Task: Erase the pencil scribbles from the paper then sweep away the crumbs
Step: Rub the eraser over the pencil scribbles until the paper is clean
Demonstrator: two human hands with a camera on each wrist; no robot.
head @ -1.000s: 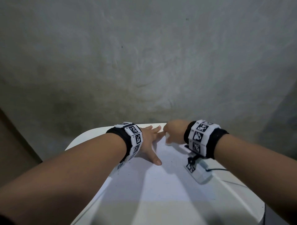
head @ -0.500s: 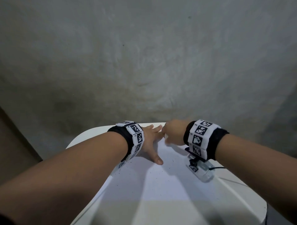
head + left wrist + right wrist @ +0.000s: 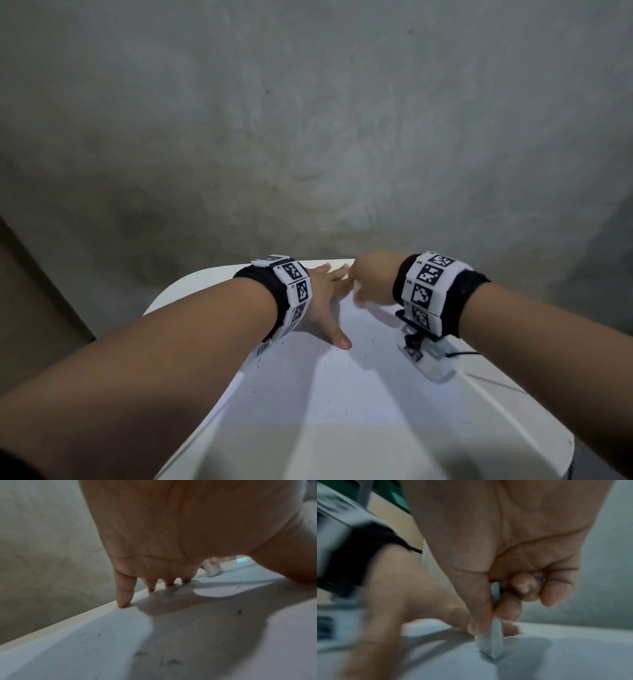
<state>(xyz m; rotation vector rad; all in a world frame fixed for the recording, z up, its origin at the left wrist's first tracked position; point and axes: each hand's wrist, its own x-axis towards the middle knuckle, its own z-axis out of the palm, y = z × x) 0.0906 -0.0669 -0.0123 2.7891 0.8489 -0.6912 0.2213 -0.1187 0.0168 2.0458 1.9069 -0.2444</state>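
A white sheet of paper [image 3: 359, 383] lies on a small white table [image 3: 185, 287]. My left hand [image 3: 329, 294] presses flat on the paper's far part, fingers spread and straight; its fingertips [image 3: 123, 601] touch down near the far edge. My right hand [image 3: 371, 279] sits just right of it, thumb and fingers pinching a white eraser [image 3: 491, 642] whose lower end presses on the paper [image 3: 556, 662]. The eraser [image 3: 212, 569] also shows past my left palm. Dark eraser crumbs [image 3: 339, 370] lie scattered over the sheet; more crumbs [image 3: 171, 662] lie below my left palm. No scribbles are plain to see.
A grey concrete wall [image 3: 308, 137] rises right behind the table. The table's far edge [image 3: 60, 626] runs close past my left fingertips. Its right rim [image 3: 513, 394] lies under my right forearm. A brown surface [image 3: 27, 308] stands at the left.
My right hand with the eraser has shifted slightly back and forth beside the left fingertips. The left hand has stayed pressed on the paper.
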